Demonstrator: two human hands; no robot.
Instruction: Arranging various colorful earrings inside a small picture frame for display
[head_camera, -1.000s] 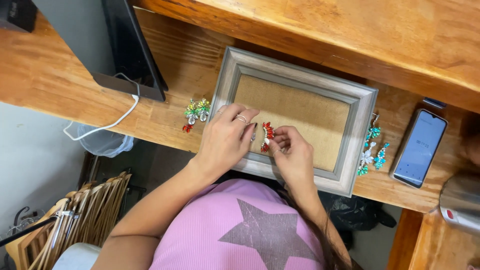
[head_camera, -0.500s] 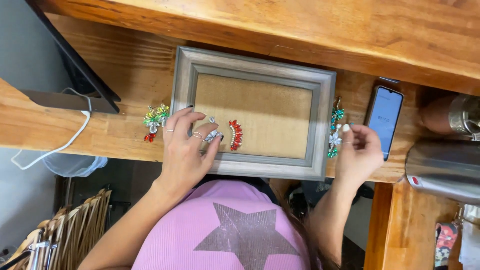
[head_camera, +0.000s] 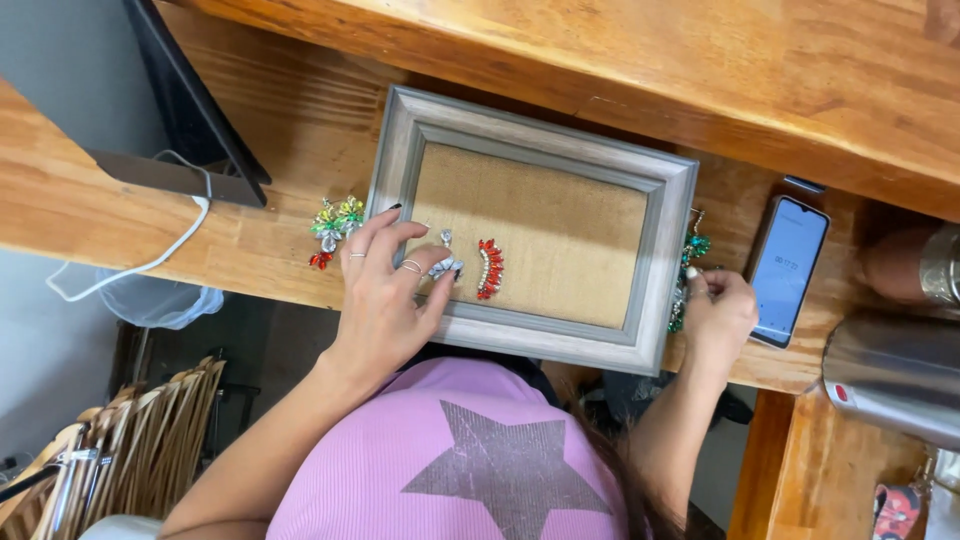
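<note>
Left hand (head_camera: 385, 300) fingers pinch silver earring (head_camera: 445, 264) on frame (head_camera: 660, 200). Right hand (head_camera: 718, 315), 3 o'clock of frame, fingers grip green earrings (head_camera: 693, 248).

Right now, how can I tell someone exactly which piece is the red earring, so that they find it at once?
Find the grey picture frame lying flat on the wooden desk. Inside it is a tan fabric panel, and the red earring lies on its lower left part, just right of the left hand. It is a curved row of red stones, unlike the small silver piece beside it.

frame (head_camera: 530, 130): grey; backing (head_camera: 560, 235): tan; earring (head_camera: 489, 268): red; shirt (head_camera: 450, 470): pink, star
</note>
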